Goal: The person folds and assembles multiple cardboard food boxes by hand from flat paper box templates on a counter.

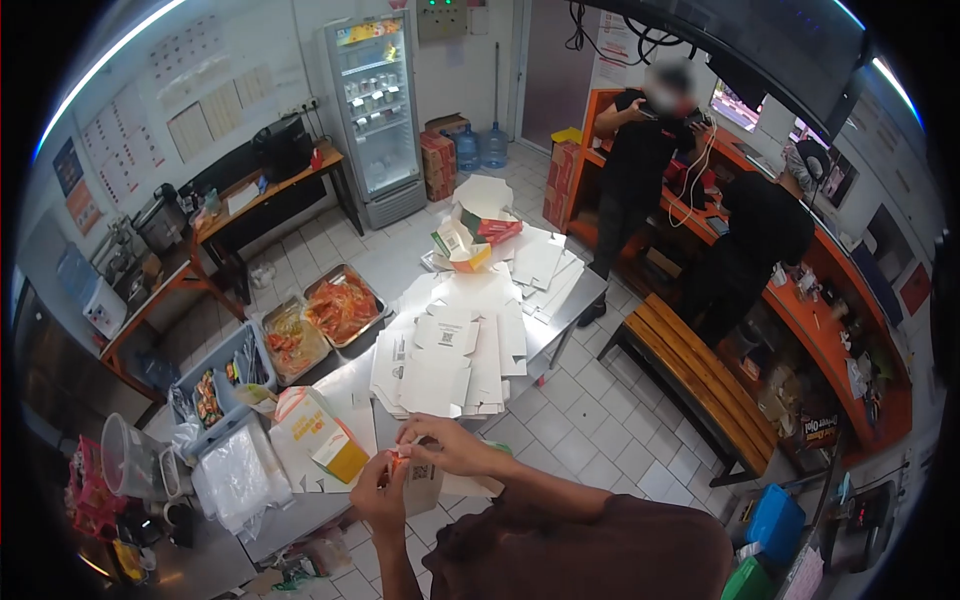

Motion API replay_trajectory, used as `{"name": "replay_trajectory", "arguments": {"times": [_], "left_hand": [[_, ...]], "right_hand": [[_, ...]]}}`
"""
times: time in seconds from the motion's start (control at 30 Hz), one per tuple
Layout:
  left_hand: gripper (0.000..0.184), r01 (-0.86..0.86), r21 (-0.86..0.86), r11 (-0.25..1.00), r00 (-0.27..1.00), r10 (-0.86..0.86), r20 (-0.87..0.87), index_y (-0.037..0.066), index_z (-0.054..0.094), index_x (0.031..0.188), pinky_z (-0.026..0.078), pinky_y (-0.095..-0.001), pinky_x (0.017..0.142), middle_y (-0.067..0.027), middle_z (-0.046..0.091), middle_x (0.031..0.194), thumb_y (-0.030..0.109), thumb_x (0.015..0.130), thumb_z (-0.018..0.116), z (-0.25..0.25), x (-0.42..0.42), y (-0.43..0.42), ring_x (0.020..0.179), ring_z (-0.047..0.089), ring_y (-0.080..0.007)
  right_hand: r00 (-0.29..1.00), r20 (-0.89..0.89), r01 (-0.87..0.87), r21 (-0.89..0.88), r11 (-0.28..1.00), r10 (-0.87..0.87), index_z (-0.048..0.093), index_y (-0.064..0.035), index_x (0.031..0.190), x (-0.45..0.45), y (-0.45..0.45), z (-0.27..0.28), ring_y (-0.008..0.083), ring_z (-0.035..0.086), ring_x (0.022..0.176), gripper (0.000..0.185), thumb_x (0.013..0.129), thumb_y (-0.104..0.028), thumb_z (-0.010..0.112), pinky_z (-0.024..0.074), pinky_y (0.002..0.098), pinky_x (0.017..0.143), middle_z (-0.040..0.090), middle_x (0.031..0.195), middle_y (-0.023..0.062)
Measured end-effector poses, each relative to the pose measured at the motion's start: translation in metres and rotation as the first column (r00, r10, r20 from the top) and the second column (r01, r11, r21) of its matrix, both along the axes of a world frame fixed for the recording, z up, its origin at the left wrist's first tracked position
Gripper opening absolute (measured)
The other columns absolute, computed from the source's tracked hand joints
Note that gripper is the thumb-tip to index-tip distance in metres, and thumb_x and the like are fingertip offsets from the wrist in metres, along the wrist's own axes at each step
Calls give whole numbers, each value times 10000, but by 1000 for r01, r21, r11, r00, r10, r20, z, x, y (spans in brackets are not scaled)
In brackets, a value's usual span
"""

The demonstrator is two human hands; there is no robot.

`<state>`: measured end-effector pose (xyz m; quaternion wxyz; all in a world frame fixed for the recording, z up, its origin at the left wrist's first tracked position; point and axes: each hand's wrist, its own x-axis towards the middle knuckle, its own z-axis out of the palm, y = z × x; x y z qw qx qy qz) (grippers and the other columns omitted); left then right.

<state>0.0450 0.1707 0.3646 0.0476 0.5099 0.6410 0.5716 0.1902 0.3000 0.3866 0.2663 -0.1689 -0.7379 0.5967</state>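
Note:
In front of my body, near the table's front edge, both hands are raised close together. My left hand (380,492) has its fingers pinched at a small orange-red bit at the top of a paper carton (422,490) printed with a QR code. From the other side, my right hand (447,446) bends its fingers onto the same spot and partly hides the carton. Left of my hands, a folded white, orange and yellow carton (312,437) stands on the table. Flat white cartons (443,350) lie stacked just beyond my fingers.
Metal trays hold orange-red food (343,308) and bagged food (292,338). A grey bin (222,385) with packets and a pile of clear plastic bags (238,478) sit at left. Two people in dark clothes stand by an orange counter (835,340), behind a wooden bench (697,378).

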Motion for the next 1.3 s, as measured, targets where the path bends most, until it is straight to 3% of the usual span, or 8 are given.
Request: {"name": "replay_trajectory", "arguments": {"times": [0.17, 0.4, 0.47, 0.63, 0.73, 0.77, 0.97, 1.3], "left_hand": [[212, -48, -96, 994, 950, 75, 304, -16, 708, 1028, 556, -272, 643, -171, 689, 1221, 17, 837, 794, 21, 6, 9, 865, 722, -189], [250, 281, -147, 949, 959, -282, 11, 26, 707, 1119, 573, -264, 761, -151, 649, 1306, 42, 876, 760, 55, -6, 7, 900, 710, -180], [226, 279, -88, 956, 918, -239, 316, -9, 702, 1096, 548, -257, 757, -122, 682, 1229, 35, 880, 752, 77, -1, -2, 873, 684, -144], [182, -104, -15, 995, 792, 92, 604, -41, 695, 1082, 480, -223, 729, -14, 702, 904, 5, 908, 718, 37, -12, -8, 875, 611, -61], [162, -451, -15, 892, 763, 394, 513, -34, 699, 1075, 471, -216, 740, -24, 697, 954, -16, 914, 702, 37, 1, -2, 880, 605, -55], [148, -474, 78, 877, 740, 348, 575, -32, 693, 1041, 485, -218, 785, -60, 709, 1015, -45, 894, 706, 23, -5, 0, 899, 633, -90], [161, -263, 320, 910, 921, 138, 363, -29, 660, 987, 566, -316, 896, -179, 727, 1135, -101, 854, 717, 29, 6, 7, 1088, 696, -248], [300, -24, 316, 949, 887, -125, 444, -99, 651, 1219, 525, -348, 1011, -246, 629, 1348, -68, 922, 671, 53, 33, -3, 1219, 636, -259]], "right_hand": [[993, 104, -55, 56, 997, 49, 638, -21, 999, 3, -2, 15, 230, 633, 1054, 186, 964, -197, 689, 531, 354, 858, 640, 1133, 100], [974, -56, 213, 560, 801, -220, 495, -13, 749, -9, -4, 35, 324, 582, 878, 256, 858, -68, 720, 493, 402, 708, 566, 866, 116], [948, -117, 309, 569, 762, -297, 456, -15, 740, -8, 5, 29, 305, 576, 854, 275, 852, -43, 706, 478, 388, 677, 567, 868, 104], [897, -117, 431, 17, 902, -426, 525, -42, 781, -15, 8, 4, 270, 551, 828, 218, 825, -67, 737, 445, 384, 657, 563, 838, 93], [842, -154, 515, 517, 684, -517, 677, -43, 941, -29, -2, 20, 227, 555, 773, 172, 834, -130, 780, 465, 353, 701, 573, 833, 70], [856, -58, 434, 620, 654, -513, 692, -68, 1199, -27, -9, 27, 233, 575, 781, 405, 834, -202, 806, 478, 352, 768, 609, 887, 70], [943, -282, 91, -289, 953, -176, 647, 39, 1208, -48, -42, 12, 191, 621, 1103, 341, 947, -171, 712, 460, 339, 997, 679, 1148, 120], [793, -395, 418, -199, 886, -463, 663, 48, 1090, -52, -45, 23, 91, 653, 917, 136, 1007, -57, 636, 506, 243, 823, 718, 1000, 76]]}}
